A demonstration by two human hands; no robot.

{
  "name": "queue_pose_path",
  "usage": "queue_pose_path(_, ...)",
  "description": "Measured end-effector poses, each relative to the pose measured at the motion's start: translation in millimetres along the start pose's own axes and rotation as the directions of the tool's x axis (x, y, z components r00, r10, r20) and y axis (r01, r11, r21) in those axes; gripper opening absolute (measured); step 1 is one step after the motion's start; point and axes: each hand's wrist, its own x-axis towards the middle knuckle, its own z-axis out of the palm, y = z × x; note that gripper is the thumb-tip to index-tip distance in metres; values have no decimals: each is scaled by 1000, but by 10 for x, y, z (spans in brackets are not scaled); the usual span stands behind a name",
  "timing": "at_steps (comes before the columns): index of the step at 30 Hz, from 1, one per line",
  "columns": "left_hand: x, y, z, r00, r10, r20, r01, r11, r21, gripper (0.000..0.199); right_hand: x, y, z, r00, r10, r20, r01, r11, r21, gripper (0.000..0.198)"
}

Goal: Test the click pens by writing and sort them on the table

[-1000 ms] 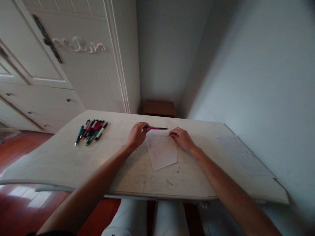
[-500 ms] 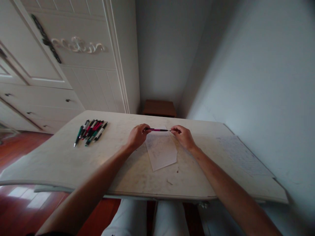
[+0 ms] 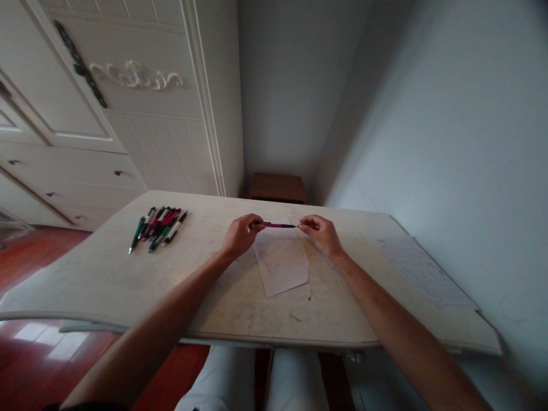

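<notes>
In the head view, a smudged, pale bench [image 3: 205, 225] stands over a reddish floor [image 3: 25, 251], with a white cabinet [image 3: 171, 145] on the left and a grey wall [image 3: 454, 142] on the right. The left hand [image 3: 245, 233] grips a pen [image 3: 276, 225] above the paper [image 3: 285, 262]; the right hand [image 3: 320, 233] pinches its tip. More pens [image 3: 160, 225] lie heaped leftward.
</notes>
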Motion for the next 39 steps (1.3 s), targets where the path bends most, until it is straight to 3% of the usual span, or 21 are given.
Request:
queue_pose_path(10,6,22,4,999,-46,-19,43,990,-131,16,8,-22,9,994,105,17,-107,977,182,28)
queue_pose_path(17,-7,51,-1,999,-34,17,36,986,-165,21,-6,-51,29,993,116,38,-122,956,265,37)
queue_pose_path(25,-9,35,3,999,16,35,-11,989,-148,17,-2,-15,1,995,93,33,-98,970,222,35)
queue_pose_path(34,3,25,-8,994,106,19,-102,982,-159,5,-8,-12,1,983,101,155,-126,979,160,31)
queue_pose_path(39,-20,30,9,991,131,-3,-129,970,-205,34,-29,-28,28,981,104,161,-132,976,171,29)
